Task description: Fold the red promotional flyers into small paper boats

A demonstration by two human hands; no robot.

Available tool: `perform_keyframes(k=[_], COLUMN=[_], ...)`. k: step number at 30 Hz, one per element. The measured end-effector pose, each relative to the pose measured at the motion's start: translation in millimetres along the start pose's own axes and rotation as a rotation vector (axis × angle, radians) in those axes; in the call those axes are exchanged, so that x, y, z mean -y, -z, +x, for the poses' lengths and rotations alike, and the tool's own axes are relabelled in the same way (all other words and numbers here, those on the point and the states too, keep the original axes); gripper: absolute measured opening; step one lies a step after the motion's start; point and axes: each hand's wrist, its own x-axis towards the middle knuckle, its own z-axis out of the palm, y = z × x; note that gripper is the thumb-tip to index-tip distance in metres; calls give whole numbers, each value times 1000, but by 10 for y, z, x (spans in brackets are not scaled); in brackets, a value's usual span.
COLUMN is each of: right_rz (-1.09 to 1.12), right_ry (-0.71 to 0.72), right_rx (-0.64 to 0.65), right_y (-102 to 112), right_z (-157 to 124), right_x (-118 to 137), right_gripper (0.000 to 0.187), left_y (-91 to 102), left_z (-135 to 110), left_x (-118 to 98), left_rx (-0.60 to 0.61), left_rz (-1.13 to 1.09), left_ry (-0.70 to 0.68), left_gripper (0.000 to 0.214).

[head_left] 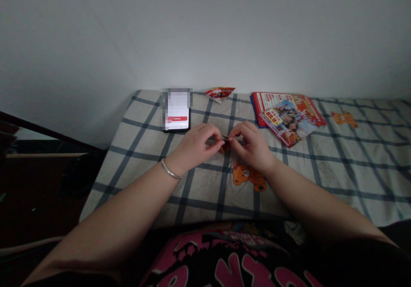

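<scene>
Both of my hands meet over the middle of a checked cloth. My left hand, a silver bangle on its wrist, pinches one side of a small folded red paper piece. My right hand pinches its other side. Most of the paper is hidden between my fingertips. A bear print on the cloth lies just below my right wrist.
A lit phone lies behind my left hand. A folded red paper shape sits by the wall. A stack of colourful leaflets lies to the right. The white wall rises right behind the cloth; its left edge drops into a dark area.
</scene>
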Motion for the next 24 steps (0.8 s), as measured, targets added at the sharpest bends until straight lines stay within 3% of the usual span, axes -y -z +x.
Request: perform_keyframes(k=[7,15,18,21,24], right_rz=[-20,-19,1,70,111], right_ry=[-19,-122,-129,-36,58], right_rx=[32,51,75,128,152], right_y=[-21,23,72,125,156], right_z=[3,-11,-7,2,7], right_x=[0,-8,-41,-69,-77], right_gripper=[11,7,8,10,13], left_y=[-40,9,83,164,203], left_z=[-15,-13,-1,12,15], left_x=[-38,22,11,-23,-28], left_rx=[4,-19,66,213,277], left_rz=[-34,-52,-48,1,26], left_ry=[19,154,215,254,228], left_gripper=[11,16,14,16,19])
